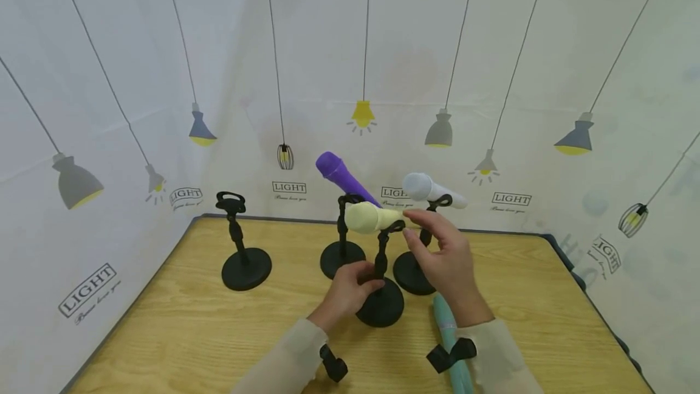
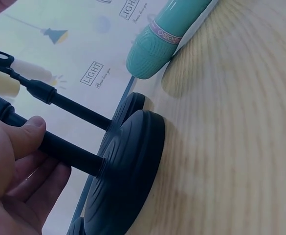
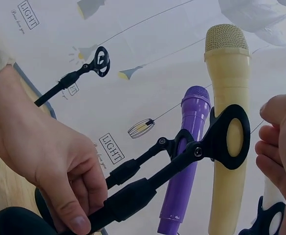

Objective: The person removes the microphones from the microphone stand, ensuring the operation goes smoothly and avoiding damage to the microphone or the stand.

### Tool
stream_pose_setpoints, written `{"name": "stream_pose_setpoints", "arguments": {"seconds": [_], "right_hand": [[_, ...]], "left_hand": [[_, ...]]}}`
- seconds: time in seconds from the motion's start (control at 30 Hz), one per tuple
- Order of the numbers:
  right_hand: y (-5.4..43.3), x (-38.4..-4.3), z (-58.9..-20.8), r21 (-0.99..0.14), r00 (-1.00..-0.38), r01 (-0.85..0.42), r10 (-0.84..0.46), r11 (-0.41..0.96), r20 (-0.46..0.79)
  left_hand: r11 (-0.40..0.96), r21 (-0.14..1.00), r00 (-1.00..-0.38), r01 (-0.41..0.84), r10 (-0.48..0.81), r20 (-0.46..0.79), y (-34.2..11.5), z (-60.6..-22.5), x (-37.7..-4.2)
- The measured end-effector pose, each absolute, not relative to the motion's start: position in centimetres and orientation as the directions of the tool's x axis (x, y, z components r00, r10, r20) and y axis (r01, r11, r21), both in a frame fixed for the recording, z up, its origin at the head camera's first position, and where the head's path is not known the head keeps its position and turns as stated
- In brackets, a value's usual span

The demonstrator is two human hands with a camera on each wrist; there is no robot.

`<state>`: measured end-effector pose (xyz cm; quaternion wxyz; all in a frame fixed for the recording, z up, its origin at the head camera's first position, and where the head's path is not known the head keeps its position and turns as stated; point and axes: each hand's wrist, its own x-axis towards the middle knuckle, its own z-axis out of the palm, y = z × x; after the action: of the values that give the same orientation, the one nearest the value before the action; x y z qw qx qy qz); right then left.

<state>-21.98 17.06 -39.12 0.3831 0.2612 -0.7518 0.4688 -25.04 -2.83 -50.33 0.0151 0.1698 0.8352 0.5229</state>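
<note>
A pale yellow microphone (image 1: 365, 217) sits tilted in the clip of a black desk stand (image 1: 381, 303). My left hand (image 1: 346, 293) grips that stand's pole low down, thumb and fingers around it in the left wrist view. Beside the yellow microphone's handle is my right hand (image 1: 445, 254), thumb and forefinger apart. The right wrist view shows a gap between those fingers (image 3: 275, 147) and the microphone. Behind, a purple microphone (image 1: 350, 178) and a white microphone (image 1: 432, 190) rest in stands of their own. A teal microphone (image 1: 445, 318) lies on the table, partly hidden by my right wrist.
At the left stands another black stand (image 1: 246, 267) with a bare clip. The wooden table (image 1: 180, 327) meets a white backdrop (image 1: 317, 65) printed with hanging lamps at its back and sides. The stands' round bases are close together in the middle.
</note>
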Motion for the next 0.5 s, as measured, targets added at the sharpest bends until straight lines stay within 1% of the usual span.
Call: {"name": "stream_pose_setpoints", "arguments": {"seconds": [0.17,0.3,0.5], "right_hand": [[17.0,-22.0,-38.8,-0.445,-0.551,-0.752,-0.095,0.486,0.829],[16.8,-21.7,-38.6,-0.435,-0.554,-0.757,-0.125,0.487,0.823],[16.7,-21.3,-38.2,-0.429,-0.553,-0.769,-0.159,0.474,0.818]], "left_hand": [[0.414,0.868,-0.937,0.273,0.318,0.143,-3.2,-50.3,-24.5],[0.411,0.87,-0.929,0.273,0.346,0.128,-3.4,-50.3,-24.1],[0.39,0.872,-0.912,0.296,0.386,0.137,-3.8,-50.4,-23.6]]}}
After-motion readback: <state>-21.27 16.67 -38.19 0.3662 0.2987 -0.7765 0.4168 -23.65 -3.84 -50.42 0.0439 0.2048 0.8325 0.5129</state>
